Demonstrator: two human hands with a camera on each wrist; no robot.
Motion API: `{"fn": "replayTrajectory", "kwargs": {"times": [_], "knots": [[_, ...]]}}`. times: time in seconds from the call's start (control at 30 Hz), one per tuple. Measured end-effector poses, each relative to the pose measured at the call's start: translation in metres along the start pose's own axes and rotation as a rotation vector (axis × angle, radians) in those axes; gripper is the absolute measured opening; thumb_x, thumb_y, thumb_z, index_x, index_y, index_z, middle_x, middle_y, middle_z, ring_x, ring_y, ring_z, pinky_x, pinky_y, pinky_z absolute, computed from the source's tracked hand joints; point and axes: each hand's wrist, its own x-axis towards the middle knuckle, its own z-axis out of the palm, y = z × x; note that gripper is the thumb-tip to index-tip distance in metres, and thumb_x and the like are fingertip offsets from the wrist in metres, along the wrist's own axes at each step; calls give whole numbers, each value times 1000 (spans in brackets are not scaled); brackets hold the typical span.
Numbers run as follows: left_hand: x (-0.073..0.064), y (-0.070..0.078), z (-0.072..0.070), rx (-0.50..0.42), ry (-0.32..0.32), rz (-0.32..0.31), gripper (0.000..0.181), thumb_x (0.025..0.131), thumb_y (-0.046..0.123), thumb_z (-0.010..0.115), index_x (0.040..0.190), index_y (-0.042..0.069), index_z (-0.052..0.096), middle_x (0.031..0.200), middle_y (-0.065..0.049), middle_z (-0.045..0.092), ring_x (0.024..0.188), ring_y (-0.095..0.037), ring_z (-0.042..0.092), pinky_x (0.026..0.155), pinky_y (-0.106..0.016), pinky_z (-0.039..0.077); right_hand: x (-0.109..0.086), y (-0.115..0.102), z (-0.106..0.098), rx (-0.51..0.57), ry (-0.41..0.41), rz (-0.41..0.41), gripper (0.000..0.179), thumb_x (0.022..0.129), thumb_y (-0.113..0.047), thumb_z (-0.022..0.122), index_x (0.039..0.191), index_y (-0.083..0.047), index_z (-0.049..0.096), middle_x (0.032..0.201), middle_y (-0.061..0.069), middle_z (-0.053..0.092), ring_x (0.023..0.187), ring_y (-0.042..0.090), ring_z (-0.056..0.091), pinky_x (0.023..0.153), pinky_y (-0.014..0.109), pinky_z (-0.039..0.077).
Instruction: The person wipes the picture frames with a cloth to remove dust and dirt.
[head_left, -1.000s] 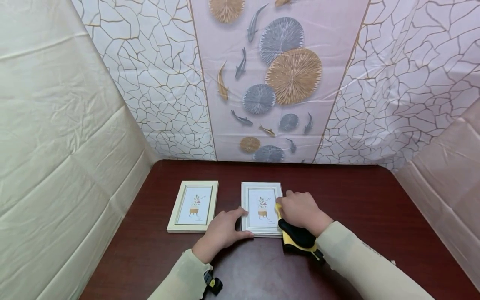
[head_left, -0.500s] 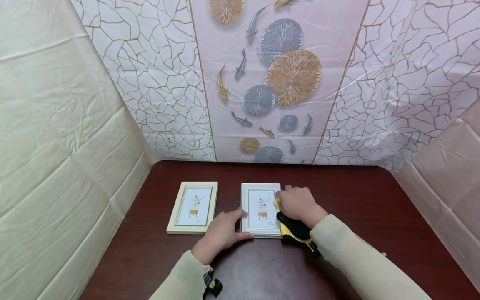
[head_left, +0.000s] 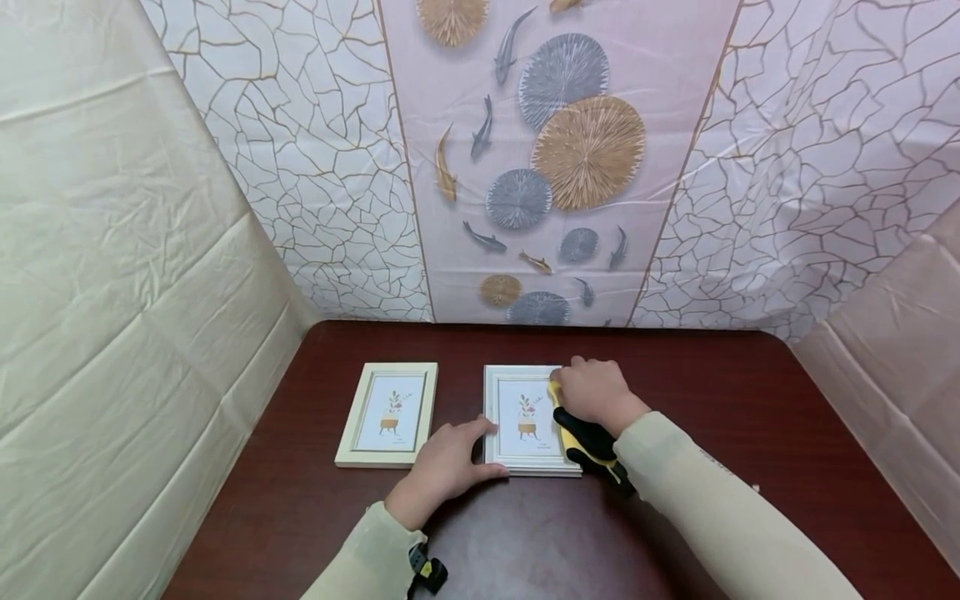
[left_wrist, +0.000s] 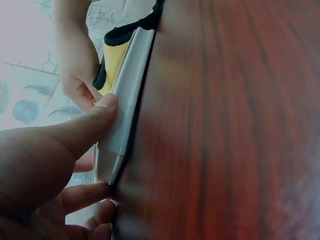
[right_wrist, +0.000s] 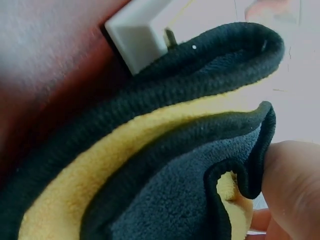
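A white picture frame (head_left: 534,461) lies flat on the table, showing a print of a potted plant. My left hand (head_left: 444,462) holds its near left corner, thumb on the near edge and fingers along the left side. In the left wrist view the thumb presses the frame's edge (left_wrist: 127,90). My right hand (head_left: 600,392) pinches a yellow and dark grey cloth (head_left: 588,442) with black edging at the frame's upper right. The cloth covers part of the right border and trails toward the wrist. Up close in the right wrist view, the folded cloth (right_wrist: 165,135) hides most of the frame.
A cream picture frame (head_left: 386,412) with a similar print lies on the table left of the white one, close to my left hand. The dark red wooden table (head_left: 517,542) ends at a patterned fabric backdrop (head_left: 525,250), with plain cloth hangings on both sides.
My right hand has slid the cloth away from me along the white frame's right side, baring its near right corner. My left hand keeps its place on the frame.
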Motion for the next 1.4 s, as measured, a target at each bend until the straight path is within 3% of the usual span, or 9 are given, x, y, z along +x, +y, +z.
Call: {"fn": "replayTrajectory", "kwargs": {"times": [0.23, 0.7, 0.97, 1.4], "knots": [[-1, 2, -2, -8, -4, -2, 69, 90, 64, 86, 146, 27, 70, 146, 2, 70, 125, -36, 67, 99, -53, 56, 10, 4, 1, 7, -22, 26, 27, 110, -25, 60, 130, -18, 78, 105, 17, 67, 78, 30, 63, 70, 54, 58], [-2, 1, -3, 6, 7, 21, 67, 89, 62, 87, 143, 26, 72, 147, 2, 69, 122, -35, 68, 98, -51, 56, 13, 2, 6, 27, 35, -17, 30, 114, -21, 56, 136, -18, 77, 122, 17, 66, 93, 34, 62, 75, 57, 57], [-4, 1, -3, 12, 26, 45, 65, 89, 60, 88, 141, 26, 72, 143, 4, 71, 117, -34, 69, 96, -51, 57, 15, -1, 4, 21, 33, -28, 30, 115, -20, 58, 138, -18, 77, 129, 17, 66, 102, 37, 63, 84, 61, 56], [-3, 1, -5, 10, 16, 34, 65, 89, 60, 88, 142, 26, 72, 150, 2, 68, 123, -35, 68, 100, -51, 56, 25, -7, 3, -18, -8, -41, 32, 117, -22, 55, 141, -21, 75, 134, 16, 63, 111, 38, 59, 93, 62, 52]]}}
